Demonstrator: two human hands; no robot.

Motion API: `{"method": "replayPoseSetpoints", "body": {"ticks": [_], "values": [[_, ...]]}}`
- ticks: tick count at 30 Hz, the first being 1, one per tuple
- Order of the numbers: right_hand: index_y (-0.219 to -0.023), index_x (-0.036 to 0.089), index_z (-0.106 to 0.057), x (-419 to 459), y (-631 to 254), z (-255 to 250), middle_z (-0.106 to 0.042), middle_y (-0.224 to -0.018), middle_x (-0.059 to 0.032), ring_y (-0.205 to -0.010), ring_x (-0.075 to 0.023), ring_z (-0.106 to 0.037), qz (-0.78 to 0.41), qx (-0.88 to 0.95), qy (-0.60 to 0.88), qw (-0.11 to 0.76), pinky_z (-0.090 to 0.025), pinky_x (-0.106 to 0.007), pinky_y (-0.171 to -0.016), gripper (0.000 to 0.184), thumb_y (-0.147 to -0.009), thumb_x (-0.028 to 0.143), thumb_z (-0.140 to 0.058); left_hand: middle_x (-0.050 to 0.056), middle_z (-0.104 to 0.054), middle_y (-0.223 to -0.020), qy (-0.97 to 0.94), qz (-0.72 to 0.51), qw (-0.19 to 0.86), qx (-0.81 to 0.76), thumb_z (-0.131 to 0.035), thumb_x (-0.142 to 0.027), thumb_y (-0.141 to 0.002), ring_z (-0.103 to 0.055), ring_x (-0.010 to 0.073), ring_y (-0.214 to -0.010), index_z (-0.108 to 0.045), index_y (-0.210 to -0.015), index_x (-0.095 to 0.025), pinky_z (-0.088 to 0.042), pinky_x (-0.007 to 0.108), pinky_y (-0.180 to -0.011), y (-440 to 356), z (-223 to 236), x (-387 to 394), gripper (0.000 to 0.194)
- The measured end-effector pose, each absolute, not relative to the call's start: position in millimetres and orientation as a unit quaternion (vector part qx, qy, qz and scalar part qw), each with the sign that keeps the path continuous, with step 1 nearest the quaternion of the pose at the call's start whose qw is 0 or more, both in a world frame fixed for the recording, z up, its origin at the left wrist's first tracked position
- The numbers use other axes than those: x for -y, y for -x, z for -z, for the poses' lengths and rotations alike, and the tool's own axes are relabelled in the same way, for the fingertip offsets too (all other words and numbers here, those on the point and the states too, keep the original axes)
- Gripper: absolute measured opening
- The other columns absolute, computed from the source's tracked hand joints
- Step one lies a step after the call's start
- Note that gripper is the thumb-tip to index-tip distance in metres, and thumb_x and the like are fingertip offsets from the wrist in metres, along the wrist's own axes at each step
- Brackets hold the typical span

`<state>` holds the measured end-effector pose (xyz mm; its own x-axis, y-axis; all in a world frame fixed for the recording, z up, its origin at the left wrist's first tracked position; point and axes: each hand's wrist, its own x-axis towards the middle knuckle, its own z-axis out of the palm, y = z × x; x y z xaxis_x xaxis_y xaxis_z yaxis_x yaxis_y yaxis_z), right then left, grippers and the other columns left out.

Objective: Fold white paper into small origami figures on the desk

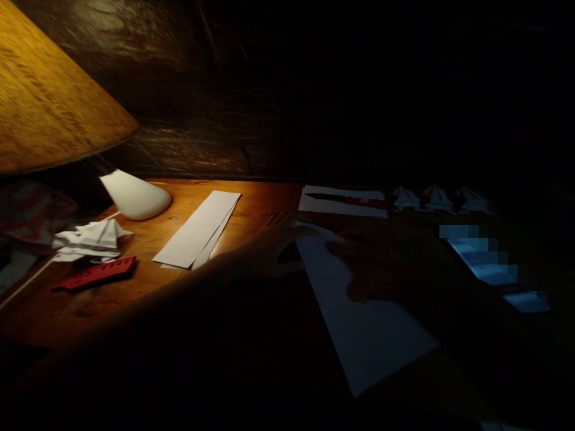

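Looks very dark all around, with a rough brown wall [193, 134] at the back and a bit of light on the left. See a wood desk [265, 190], glowing orange near a big yellow lampshade [54, 102] and a white lamp base [137, 194].

On the desk, find a long white paper [359, 335], slanting down toward the front. See the left hand [274, 242] at the top left corner of that paper, fingers stretched out loose, thumb held apart from them and over the paper's top end. Find the right hand [371, 263] over the right side of the same paper, bent and very dim. Cannot tell about the right fingers, grabbing or loose: too dark and blurry.

To the left, see 2 white strips [197, 230], partly overlapping in the lamp light. Farther left, spot a folded white paper [92, 236] beside a pale cord [27, 280], with a red thing [99, 275] just in front. At the back, see a knife [335, 196] with a dark blade and red handle, lying on white paper [312, 206]. Next to that, count 3 small folded papers [438, 199] in a row. Nearer, on the right, see a bluish strip [487, 266], too blocky to make out.
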<state>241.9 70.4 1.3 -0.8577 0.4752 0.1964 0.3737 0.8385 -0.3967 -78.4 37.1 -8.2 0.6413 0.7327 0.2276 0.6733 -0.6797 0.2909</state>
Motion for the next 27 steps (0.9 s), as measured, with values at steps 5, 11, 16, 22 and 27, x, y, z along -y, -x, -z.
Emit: {"method": "replayPoseSetpoints", "body": {"ticks": [5, 11, 16, 22, 27], "values": [[-0.152, 0.039, -0.049, -70.3, -243.2, 0.4, -0.045, -0.161, -0.0061, -0.142, -0.0360, -0.052, -0.173, 0.949, 0.219, 0.147, -0.047, -0.058, -0.116, 0.086, -0.076, 0.050, -0.088, 0.014, -0.044, -0.153, -0.901, -0.159, 0.080, -0.395, -0.072, -0.046, -0.091, -0.044, 0.0391, -0.141, -0.047, -0.148, -0.031, -0.039, 0.065, -0.114, 78.0, 8.3, -37.1, 0.065], [-0.156, 0.044, -0.042, -72.8, -245.4, 1.2, -0.040, -0.165, -0.0029, -0.144, -0.0359, -0.050, -0.180, 0.950, 0.220, 0.125, -0.043, -0.060, -0.119, 0.091, -0.077, 0.052, -0.086, 0.013, -0.046, -0.151, -0.898, -0.167, 0.091, -0.396, -0.073, -0.042, -0.089, -0.044, 0.0383, -0.140, -0.049, -0.146, -0.031, -0.040, 0.064, -0.114, 77.6, 7.2, -36.4, 0.063], [-0.156, 0.042, -0.044, -73.0, -243.8, -2.5, -0.043, -0.164, -0.0043, -0.142, -0.0355, -0.051, -0.183, 0.951, 0.217, 0.121, -0.043, -0.059, -0.119, 0.092, -0.076, 0.049, -0.089, 0.013, -0.045, -0.151, -0.901, -0.161, 0.083, -0.395, -0.072, -0.045, -0.091, -0.044, 0.0375, -0.140, -0.050, -0.145, -0.029, -0.040, 0.062, -0.113, 78.6, 8.5, -36.4, 0.060], [-0.154, 0.041, -0.047, -70.8, -242.3, 1.6, -0.045, -0.161, -0.0045, -0.144, -0.0353, -0.050, -0.213, 0.942, 0.214, 0.151, -0.043, -0.056, -0.119, 0.088, -0.076, 0.043, -0.088, 0.013, -0.047, -0.149, -0.900, -0.166, 0.084, -0.393, -0.073, -0.045, -0.090, -0.045, 0.0373, -0.138, -0.052, -0.143, -0.029, -0.040, 0.062, -0.112, 79.1, 9.8, -38.1, 0.059], [-0.151, 0.041, -0.051, -70.5, -240.9, 2.9, -0.049, -0.158, -0.0055, -0.141, -0.0362, -0.054, -0.230, 0.935, 0.210, 0.169, -0.047, -0.056, -0.116, 0.087, -0.074, 0.043, -0.089, 0.014, -0.048, -0.147, -0.905, -0.170, 0.079, -0.382, -0.071, -0.048, -0.093, -0.047, 0.0360, -0.136, -0.053, -0.143, -0.029, -0.041, 0.060, -0.112, 80.6, 9.5, -38.8, 0.057]]}}
